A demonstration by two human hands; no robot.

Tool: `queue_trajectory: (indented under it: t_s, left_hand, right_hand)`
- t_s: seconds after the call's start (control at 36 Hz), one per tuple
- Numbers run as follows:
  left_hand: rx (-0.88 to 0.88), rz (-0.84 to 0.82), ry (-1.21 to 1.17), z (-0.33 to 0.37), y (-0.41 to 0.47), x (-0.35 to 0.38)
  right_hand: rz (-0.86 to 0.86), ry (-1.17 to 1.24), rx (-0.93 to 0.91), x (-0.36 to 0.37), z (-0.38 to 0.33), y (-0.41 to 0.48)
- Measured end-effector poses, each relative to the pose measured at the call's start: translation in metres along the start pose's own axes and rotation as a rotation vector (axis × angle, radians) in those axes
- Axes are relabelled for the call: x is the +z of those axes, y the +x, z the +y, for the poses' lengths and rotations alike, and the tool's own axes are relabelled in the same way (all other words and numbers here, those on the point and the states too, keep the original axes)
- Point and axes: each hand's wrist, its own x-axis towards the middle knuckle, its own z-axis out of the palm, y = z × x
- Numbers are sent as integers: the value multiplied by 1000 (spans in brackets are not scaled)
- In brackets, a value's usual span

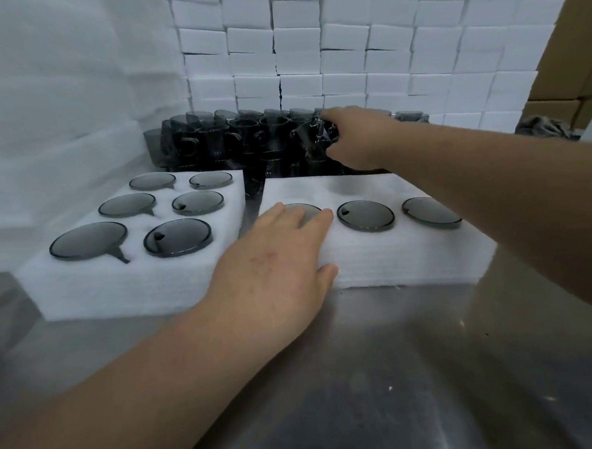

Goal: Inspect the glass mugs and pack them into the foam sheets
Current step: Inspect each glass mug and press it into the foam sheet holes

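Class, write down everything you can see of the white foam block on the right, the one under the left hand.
The foam block is a thick white rectangular slab, layered along its sides, lying flat on the steel table. Three smoky glass mugs sit sunk in its front row; behind them the top is plain white. The left hand rests on its near left corner, fingers over the leftmost mug.

no words, labels or numbers can be read anywhere, not on the foam or the mugs.
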Motion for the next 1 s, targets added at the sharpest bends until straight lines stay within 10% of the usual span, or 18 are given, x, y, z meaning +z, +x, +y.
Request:
queue_trajectory:
  t_s: [0.56,1.0]
  left_hand:
    - [3,25,41,0,-2,3]
    - [-70,65,-45,12,-2,-13]
  right_hand:
    - [-49,-529,-81,19,-19,63]
    - [357,-70,-219,-14,-18,-22]
